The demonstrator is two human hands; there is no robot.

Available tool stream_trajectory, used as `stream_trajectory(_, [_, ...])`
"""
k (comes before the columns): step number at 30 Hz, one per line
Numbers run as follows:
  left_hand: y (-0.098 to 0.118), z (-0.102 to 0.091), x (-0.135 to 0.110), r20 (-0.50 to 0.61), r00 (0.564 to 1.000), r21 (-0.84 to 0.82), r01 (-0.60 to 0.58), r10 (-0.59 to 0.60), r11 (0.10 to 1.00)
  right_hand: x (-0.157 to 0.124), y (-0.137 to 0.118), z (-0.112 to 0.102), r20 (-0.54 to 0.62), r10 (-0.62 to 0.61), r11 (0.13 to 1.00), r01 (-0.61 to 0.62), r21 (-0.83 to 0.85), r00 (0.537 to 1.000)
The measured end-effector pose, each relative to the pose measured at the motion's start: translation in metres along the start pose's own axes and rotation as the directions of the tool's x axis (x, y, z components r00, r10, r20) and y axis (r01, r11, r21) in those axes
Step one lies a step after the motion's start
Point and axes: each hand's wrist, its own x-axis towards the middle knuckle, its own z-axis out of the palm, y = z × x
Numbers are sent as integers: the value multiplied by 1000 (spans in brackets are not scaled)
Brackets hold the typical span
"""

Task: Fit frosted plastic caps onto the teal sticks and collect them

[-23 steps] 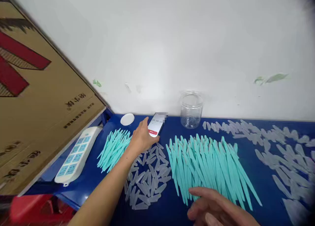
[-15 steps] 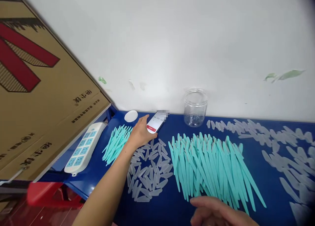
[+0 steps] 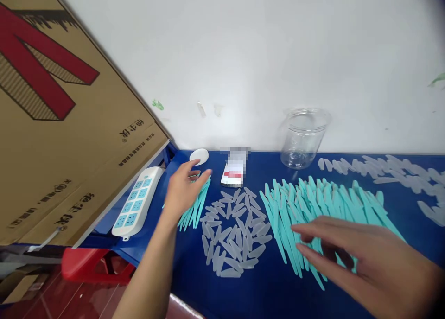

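I can see the left forearm (image 3: 149,272) angled across the front edge of the blue table (image 3: 194,289), left hand (image 3: 182,189) loosely curled toward the far left corner, thumb out; right hand (image 3: 365,261) nearer the front, fingers and thumb parted

Big cardboard panel (image 3: 104,110) off to the left, red shapes and dark lettering printed on it. White power strip (image 3: 137,203) with blue sockets lies at the tabletop's (image 3: 189,282) left end, red plastic stool (image 3: 81,265) lower down, glossy reddish floor (image 3: 79,298), plus a white wall (image 3: 243,59) with green smudges (image 3: 157,105).
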Motion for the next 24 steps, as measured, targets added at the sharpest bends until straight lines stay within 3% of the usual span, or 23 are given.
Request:
stream_trajectory(4, [-37,-34,-31,-92,987,107,142,-132,984,43,11,-2,167,7,957,42,-287,986])
stream_trajectory(9, [-49,-27,-51,-128,963,241,264,-239,934,101,-1,13,357,127,854,81,-514,925])
stream_trajectory(16, [-49,-15,-49,-101,958,305,287,-269,908,135,1,40,354,154,845,62,-530,923])
stream_trajectory(24, [-59,-14,-44,-85,965,323,262,-248,909,146,8,42,349,132,886,48,-462,928])
